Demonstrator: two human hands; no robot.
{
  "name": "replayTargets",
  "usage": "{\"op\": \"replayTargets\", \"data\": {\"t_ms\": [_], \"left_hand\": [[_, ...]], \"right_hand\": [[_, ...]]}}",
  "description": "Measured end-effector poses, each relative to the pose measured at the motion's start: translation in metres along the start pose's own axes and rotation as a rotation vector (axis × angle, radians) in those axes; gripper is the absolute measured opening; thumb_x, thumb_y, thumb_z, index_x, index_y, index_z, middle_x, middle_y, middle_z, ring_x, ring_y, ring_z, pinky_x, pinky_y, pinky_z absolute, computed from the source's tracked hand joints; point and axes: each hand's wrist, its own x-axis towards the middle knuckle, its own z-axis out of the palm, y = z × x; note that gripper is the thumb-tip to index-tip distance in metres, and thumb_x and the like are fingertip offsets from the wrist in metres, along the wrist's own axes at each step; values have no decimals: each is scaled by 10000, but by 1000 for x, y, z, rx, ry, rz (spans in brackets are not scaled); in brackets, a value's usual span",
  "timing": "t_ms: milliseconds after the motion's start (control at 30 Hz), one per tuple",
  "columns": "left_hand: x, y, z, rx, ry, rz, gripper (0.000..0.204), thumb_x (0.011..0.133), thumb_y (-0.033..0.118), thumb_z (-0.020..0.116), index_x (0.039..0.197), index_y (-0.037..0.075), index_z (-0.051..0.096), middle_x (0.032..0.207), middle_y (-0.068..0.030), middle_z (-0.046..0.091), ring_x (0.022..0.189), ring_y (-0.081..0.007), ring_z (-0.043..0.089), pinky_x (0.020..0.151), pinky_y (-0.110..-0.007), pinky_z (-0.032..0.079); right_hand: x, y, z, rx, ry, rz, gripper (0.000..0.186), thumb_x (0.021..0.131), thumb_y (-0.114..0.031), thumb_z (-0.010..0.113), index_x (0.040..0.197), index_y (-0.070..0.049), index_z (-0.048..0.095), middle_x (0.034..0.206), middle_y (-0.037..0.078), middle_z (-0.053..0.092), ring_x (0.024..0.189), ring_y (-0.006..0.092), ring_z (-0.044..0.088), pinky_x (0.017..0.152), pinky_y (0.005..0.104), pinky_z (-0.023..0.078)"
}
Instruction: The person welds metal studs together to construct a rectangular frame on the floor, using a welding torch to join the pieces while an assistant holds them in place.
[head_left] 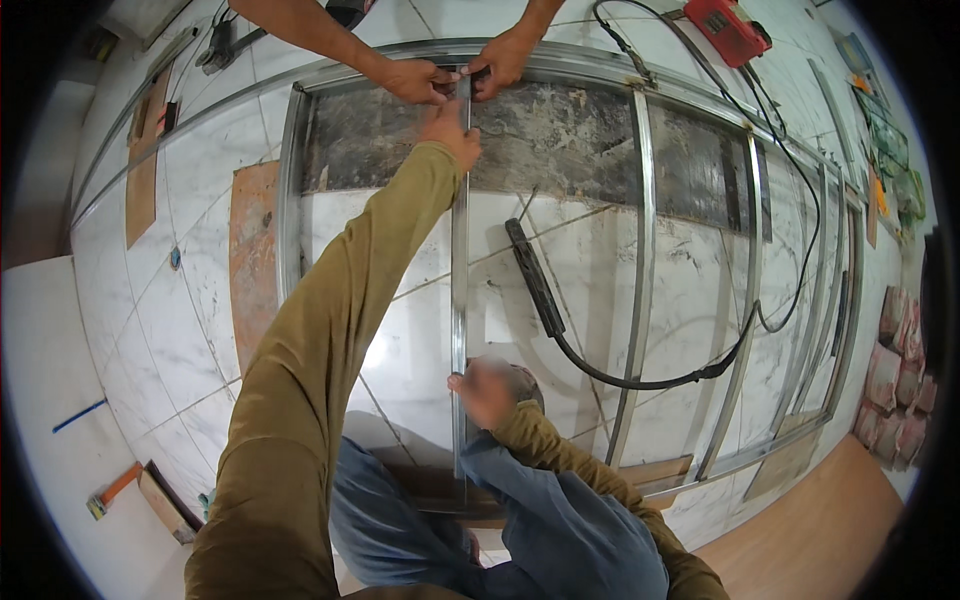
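Two brown boards (256, 260) lie toward the left edge of the tiled floor (170, 340), the nearer just beside the left crossbar (292, 190) of a metal frame (580, 68). Right of that crossbar, one metal bar (460, 270) has its long axis running straight away from the wearer, from near the frame's near edge to its far edge, roughly in line with the crossbars. The left hand (448, 130) lies over it close to the far end; its fingers are blurred, and whether they are closed I cannot tell. A co-worker's two hands (415, 80) hold the bar's far tip, one at each side. The right hand (488, 393), also blurred, has its fingers wrapped over the bar toward its near end. Next, inside the frame, one black electrode holder (534, 275) points away and slightly left, its single cable (640, 382) looping right across two crossbars (640, 250). One red machine (722, 30) stands beyond the frame's far edge; reddish bundles (895, 385) are piled past its right edge.
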Motion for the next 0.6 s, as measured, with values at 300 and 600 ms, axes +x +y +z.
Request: {"op": "replayTargets", "data": {"t_ms": [300,600], "left_hand": [[40,27,-9,-70,-338,-213,890,819,167,632,1512,-36,113,1287,-387,495,1178,-471,553,1000,-486,453],[42,2,8,65,-172,-95,884,786,183,660,1498,10,166,1165,-361,588,1072,-483,611,935,-497,500]], "right_hand": [[2,4,0,65,-10,-65,352,957,-328,633,1023,1,530,728,162,642,652,291,658,593,373,498],[2,-2,-1,52,-31,-76,310,961,-302,636,1012,-12,540,710,112,637,608,233,628,572,342,490]]}}
